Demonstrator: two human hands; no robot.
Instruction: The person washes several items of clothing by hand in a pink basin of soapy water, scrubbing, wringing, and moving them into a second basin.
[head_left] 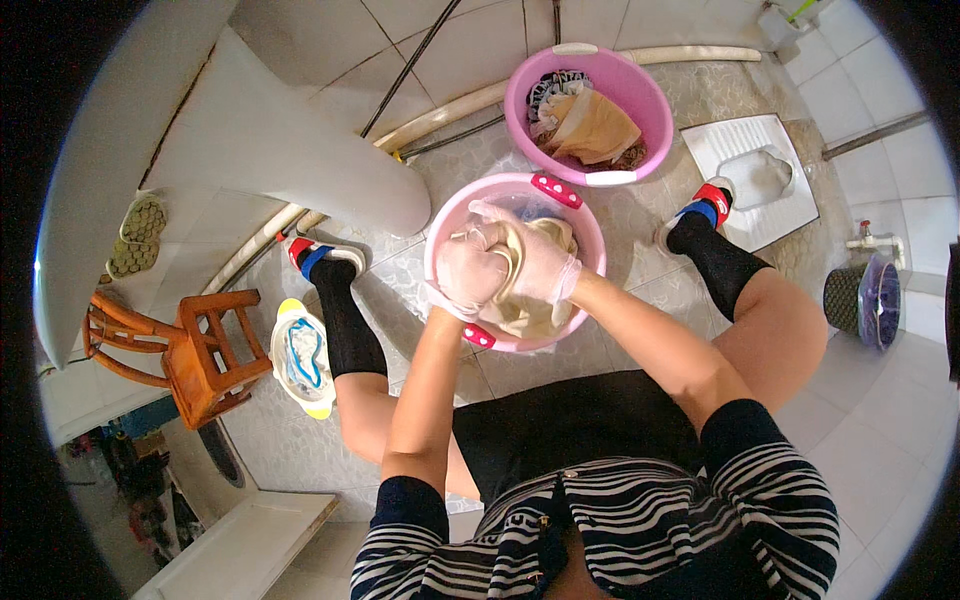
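Observation:
A pink basin (437, 215) with red dotted handles stands on the floor between my feet. Wet cream-coloured cloth (527, 312) is bunched inside it. My left hand (472, 270), in a thin whitish glove, is closed on a fold of this cloth. Close beside it, my right hand (540, 262), gloved the same way, grips the cloth too, its fingers pointing toward the left hand. Folds of fabric pass between the two hands. A bluish piece of cloth or water shows at the basin's far side; I cannot tell which.
Beyond stands a larger pink tub (657, 110) holding tan and patterned clothes. A squat toilet (735, 150) lies at the far right, a white pedestal (330, 170) at the far left. On the left are a small wooden chair (195, 360) and a white-and-yellow basin (283, 345); a dark basket (846, 298) sits right.

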